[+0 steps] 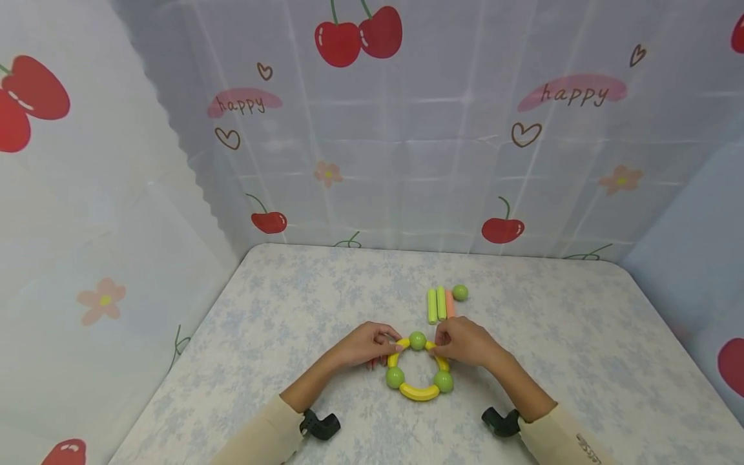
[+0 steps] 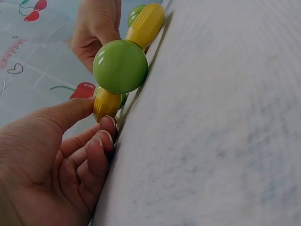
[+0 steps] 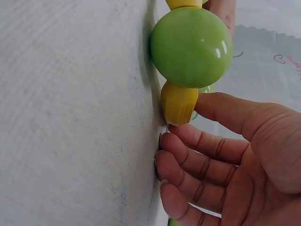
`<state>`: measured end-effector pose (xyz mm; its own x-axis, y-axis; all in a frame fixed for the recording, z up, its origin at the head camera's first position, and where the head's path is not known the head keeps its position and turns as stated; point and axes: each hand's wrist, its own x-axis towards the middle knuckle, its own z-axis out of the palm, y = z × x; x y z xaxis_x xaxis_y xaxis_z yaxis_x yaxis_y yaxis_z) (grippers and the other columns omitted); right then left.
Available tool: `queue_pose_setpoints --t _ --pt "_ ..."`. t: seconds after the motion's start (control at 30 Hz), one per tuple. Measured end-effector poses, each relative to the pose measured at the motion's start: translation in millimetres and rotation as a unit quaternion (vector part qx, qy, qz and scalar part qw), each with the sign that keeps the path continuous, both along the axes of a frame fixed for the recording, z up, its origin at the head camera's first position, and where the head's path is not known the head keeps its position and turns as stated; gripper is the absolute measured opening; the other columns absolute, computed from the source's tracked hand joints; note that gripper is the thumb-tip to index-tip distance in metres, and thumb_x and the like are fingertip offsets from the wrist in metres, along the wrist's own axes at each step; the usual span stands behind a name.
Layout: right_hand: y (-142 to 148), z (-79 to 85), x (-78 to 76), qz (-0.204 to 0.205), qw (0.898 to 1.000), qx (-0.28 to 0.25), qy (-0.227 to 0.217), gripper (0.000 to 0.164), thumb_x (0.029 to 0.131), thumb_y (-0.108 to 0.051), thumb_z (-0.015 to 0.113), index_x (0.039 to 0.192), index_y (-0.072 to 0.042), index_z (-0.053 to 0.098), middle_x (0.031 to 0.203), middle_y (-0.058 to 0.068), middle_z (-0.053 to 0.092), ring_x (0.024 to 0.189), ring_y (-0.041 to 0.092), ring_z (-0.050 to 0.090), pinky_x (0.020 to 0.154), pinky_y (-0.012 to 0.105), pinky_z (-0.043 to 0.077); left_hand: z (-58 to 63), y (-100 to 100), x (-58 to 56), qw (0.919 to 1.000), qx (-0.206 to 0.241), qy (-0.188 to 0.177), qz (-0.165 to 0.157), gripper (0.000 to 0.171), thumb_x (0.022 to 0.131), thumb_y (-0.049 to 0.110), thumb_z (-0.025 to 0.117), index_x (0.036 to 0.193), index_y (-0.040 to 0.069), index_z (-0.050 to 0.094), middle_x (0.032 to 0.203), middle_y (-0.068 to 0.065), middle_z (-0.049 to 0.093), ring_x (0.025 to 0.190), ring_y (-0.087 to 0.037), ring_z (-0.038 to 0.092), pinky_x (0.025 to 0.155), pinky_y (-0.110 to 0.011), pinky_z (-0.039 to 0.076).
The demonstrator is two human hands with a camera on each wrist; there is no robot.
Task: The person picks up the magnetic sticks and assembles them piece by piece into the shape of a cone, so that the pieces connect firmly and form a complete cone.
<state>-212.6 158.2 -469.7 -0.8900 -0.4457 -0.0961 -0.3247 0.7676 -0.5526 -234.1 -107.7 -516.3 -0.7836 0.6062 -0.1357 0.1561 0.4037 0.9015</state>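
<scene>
A ring of three green balls and three curved yellow pieces lies on the table. My left hand (image 1: 367,343) pinches the ring's left yellow curved piece (image 1: 392,359) between thumb and fingers. On the opposite side, my right hand (image 1: 465,340) pinches the right yellow curved piece (image 3: 178,103) the same way. Between the hands sits the top green ball (image 1: 417,340). The lower left green ball (image 2: 120,66) and lower right green ball (image 3: 192,47) join the front yellow curved piece (image 1: 420,392). Fingers partly cover both held pieces.
Behind the right hand lie two light green sticks (image 1: 432,306), an orange stick (image 1: 449,302) and a loose green ball (image 1: 460,292). Something red, mostly hidden, shows below the left hand. A pale patterned cloth covers the table (image 1: 279,323); printed curtains surround it.
</scene>
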Motion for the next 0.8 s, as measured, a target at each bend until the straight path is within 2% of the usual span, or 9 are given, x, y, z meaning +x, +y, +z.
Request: queue_pose_setpoints --t 0.2,0.4,0.53,0.63,0.8 --pt "0 -2.0 -0.7 0.007 1.000 -0.009 0.008 0.021 0.087 -0.022 0.083 0.077 -0.014 0.067 0.065 -0.006 0.056 0.057 0.010 0.051 0.052 0.026 0.043 -1.8 -2 -2.6 1.0000 0.004 -0.004 0.008 0.024 0.098 0.032 0.070 0.117 0.017 0.073 0.065 -0.002 0.066 0.045 -0.012 0.052 0.042 -0.024 0.045" --pt "7 3.8 -4.6 0.005 0.999 -0.029 -0.013 0.016 0.090 -0.023 0.080 0.081 -0.013 0.070 0.067 -0.004 0.060 0.058 0.011 0.053 0.053 0.028 0.045 -2.3 -2 -4.0 0.9998 0.020 -0.008 0.006 0.023 0.098 0.031 0.070 0.117 0.017 0.073 0.065 -0.004 0.066 0.044 -0.013 0.052 0.042 -0.025 0.045" --pt "19 9.4 -12.0 -0.038 0.998 -0.058 0.001 0.012 0.094 -0.020 0.075 0.089 -0.010 0.073 0.072 0.000 0.064 0.060 0.014 0.057 0.053 0.031 0.047 -3.9 -1 -4.1 0.9997 0.021 -0.011 0.007 0.023 0.098 0.030 0.070 0.116 0.017 0.073 0.065 -0.004 0.066 0.043 -0.012 0.052 0.042 -0.025 0.045" --pt "28 12.1 -19.4 -0.081 0.993 -0.080 0.026 0.014 0.096 -0.019 0.072 0.097 -0.005 0.075 0.078 0.004 0.067 0.062 0.017 0.061 0.053 0.032 0.050 -5.1 -1 -3.7 0.9997 0.021 -0.014 0.006 0.023 0.098 0.030 0.070 0.116 0.017 0.073 0.065 -0.004 0.066 0.043 -0.012 0.051 0.041 -0.024 0.045" --pt "37 13.7 -33.6 -0.132 0.988 -0.071 0.042 0.018 0.097 -0.018 0.069 0.101 -0.001 0.074 0.077 0.007 0.067 0.059 0.019 0.061 0.052 0.032 0.049 -6.1 -1 -4.1 0.9996 0.026 -0.011 0.004 0.022 0.098 0.029 0.070 0.116 0.016 0.073 0.065 -0.003 0.066 0.042 -0.011 0.050 0.041 -0.024 0.044"
